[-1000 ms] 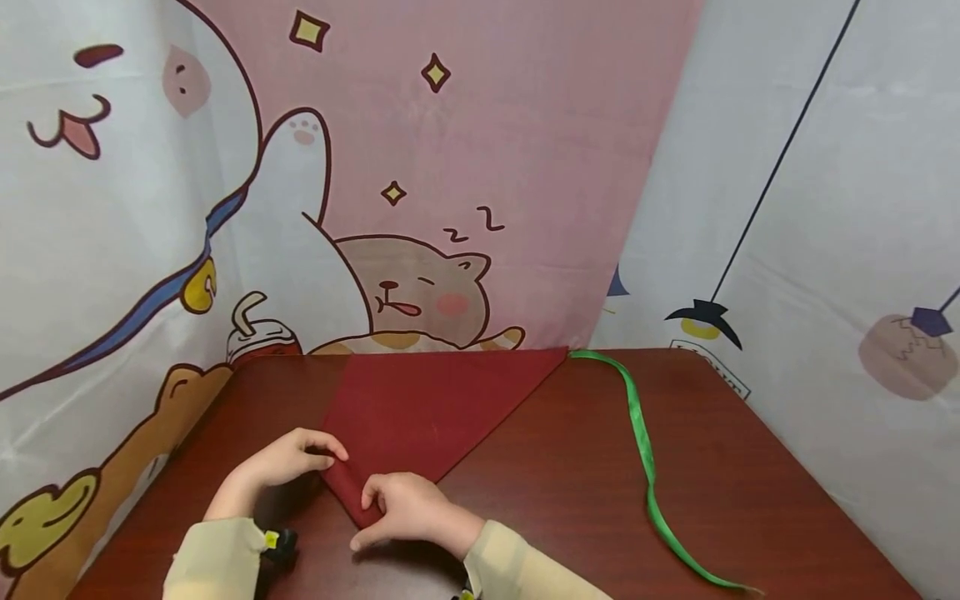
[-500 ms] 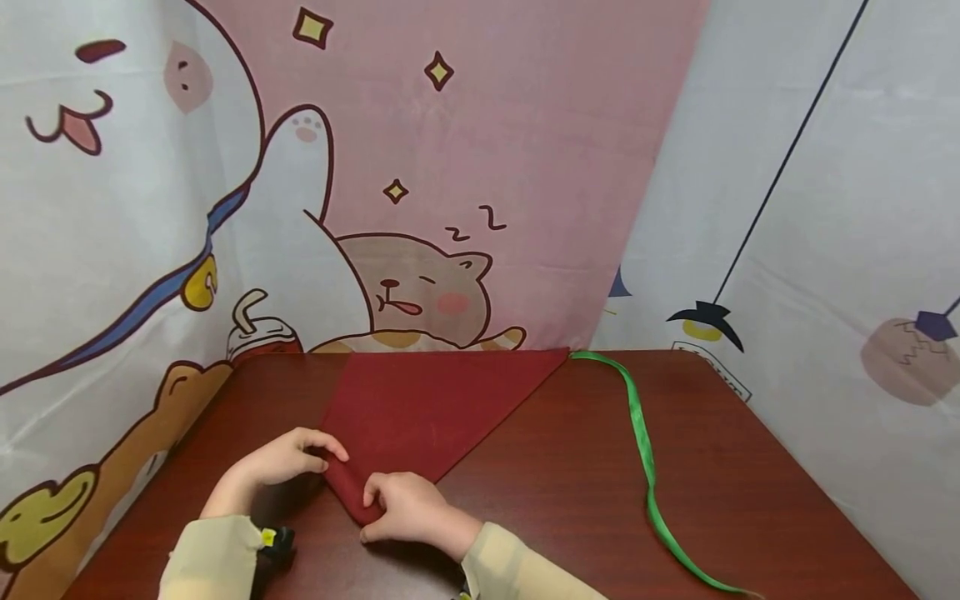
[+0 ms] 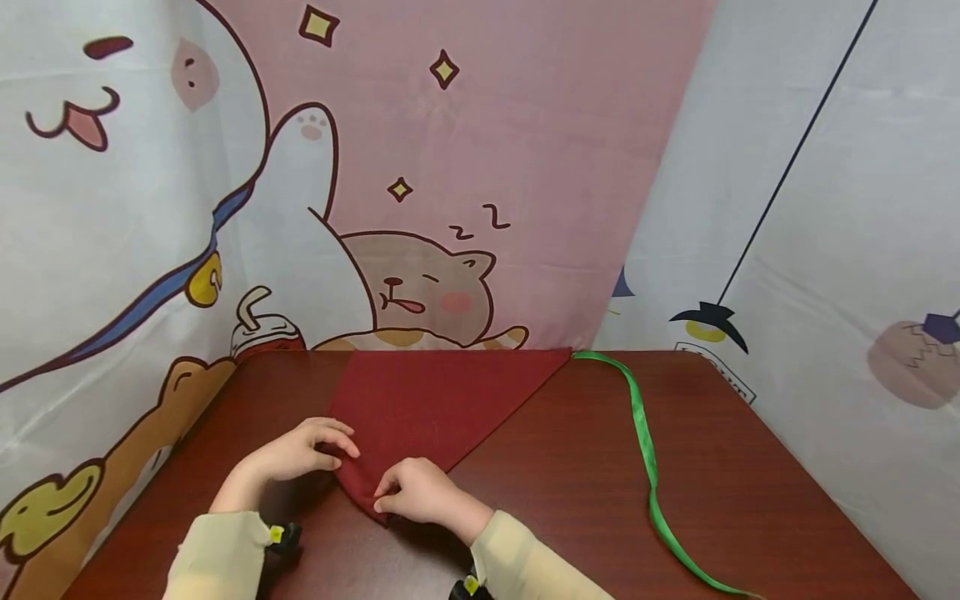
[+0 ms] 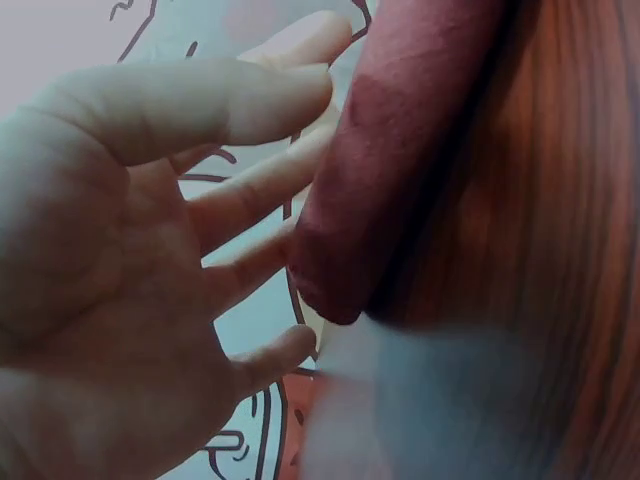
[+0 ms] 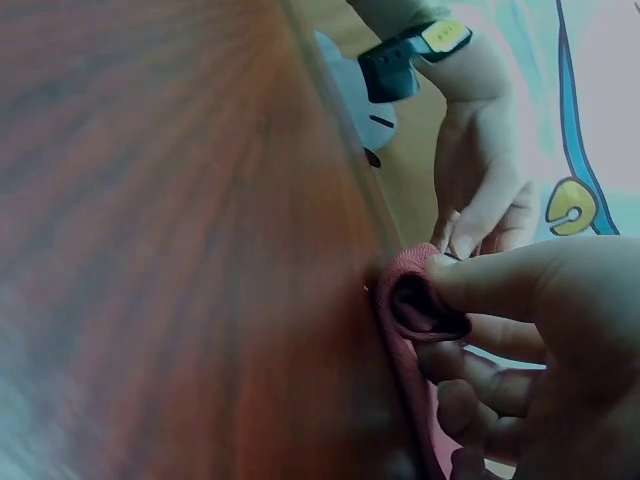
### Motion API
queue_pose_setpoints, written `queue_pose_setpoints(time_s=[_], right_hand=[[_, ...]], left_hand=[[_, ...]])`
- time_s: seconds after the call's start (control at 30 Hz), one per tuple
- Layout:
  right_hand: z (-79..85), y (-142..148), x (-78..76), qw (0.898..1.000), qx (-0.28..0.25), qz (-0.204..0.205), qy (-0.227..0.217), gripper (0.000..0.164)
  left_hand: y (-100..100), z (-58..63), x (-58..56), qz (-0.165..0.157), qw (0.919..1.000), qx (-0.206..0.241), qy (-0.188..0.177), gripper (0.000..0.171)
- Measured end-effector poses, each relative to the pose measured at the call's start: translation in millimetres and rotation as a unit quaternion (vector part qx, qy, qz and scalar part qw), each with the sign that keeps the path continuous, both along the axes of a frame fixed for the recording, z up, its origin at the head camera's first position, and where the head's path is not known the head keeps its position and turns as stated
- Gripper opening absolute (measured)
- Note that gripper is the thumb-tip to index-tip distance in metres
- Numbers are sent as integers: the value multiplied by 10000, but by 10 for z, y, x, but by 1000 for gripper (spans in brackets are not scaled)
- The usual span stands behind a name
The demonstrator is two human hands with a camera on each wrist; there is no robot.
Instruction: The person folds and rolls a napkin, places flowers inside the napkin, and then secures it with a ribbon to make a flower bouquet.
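Observation:
A dark red cloth (image 3: pixel 427 400) lies flat on the table, tapering to a point at the far right. Its near-left edge is turned up into a thick roll, whose spiral end (image 5: pixel 425 305) shows in the right wrist view. My right hand (image 3: pixel 423 492) pinches that end between thumb and fingers. At the other end of the roll, my left hand (image 3: pixel 296 454) holds its fingers fairly straight and spread. In the left wrist view the roll (image 4: pixel 380 180) lies by the left fingertips, and whether they press on it is unclear.
A green ribbon (image 3: pixel 647 450) runs down the right side of the brown wooden table (image 3: pixel 555 517), from the cloth's far tip toward the near edge. A cartoon-printed curtain (image 3: pixel 570 167) closes off the back and sides.
My right thumb has come up from the table to meet the fingers on the cloth. Both hands have shifted slightly forward and right, and the cloth's near edge has moved with them.

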State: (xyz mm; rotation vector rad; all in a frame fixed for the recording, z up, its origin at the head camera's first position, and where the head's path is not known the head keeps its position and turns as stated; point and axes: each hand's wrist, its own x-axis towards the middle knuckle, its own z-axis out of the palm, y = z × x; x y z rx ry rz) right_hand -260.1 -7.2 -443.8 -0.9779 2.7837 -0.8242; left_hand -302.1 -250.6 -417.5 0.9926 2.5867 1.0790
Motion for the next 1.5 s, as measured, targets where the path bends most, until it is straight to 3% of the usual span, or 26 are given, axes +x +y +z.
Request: queue_pose_setpoints(time_s=[0.17,0.37,0.5,0.63,0.73,0.87,0.97,1.27,1.5], right_hand=[[8,54,-60,9998,156,-84,-122,5],[17,96,-104,9975,-160,-352,-592,10],[18,97,-115,9982,-274,-308,-444,18],[17,84,-114,9987,-470,-148,-162,15],[10,76,-102,9970,-679,-57,-356,11],[-7,78,-93,9938,-785,-145,-770,25],[-13,80,-91,9948,-657,-220,-750,32],[24,104,-93,9976,-317,-482,-393,21],[77,188,-171,9952,-497,-586,-603,14]], left_hand=[[80,-26,9,106,9989,-459,65,24],[148,-68,34,557,9954,-774,76,27],[191,-89,45,710,9936,-856,220,23],[239,-106,45,830,9907,-1014,379,21],[267,-114,43,907,9888,-1112,414,21],[298,-113,42,967,9872,-1166,493,23],[321,-101,47,1034,9868,-1118,552,24],[327,-83,75,850,9894,-987,646,38],[369,-121,37,867,9876,-955,898,36]])
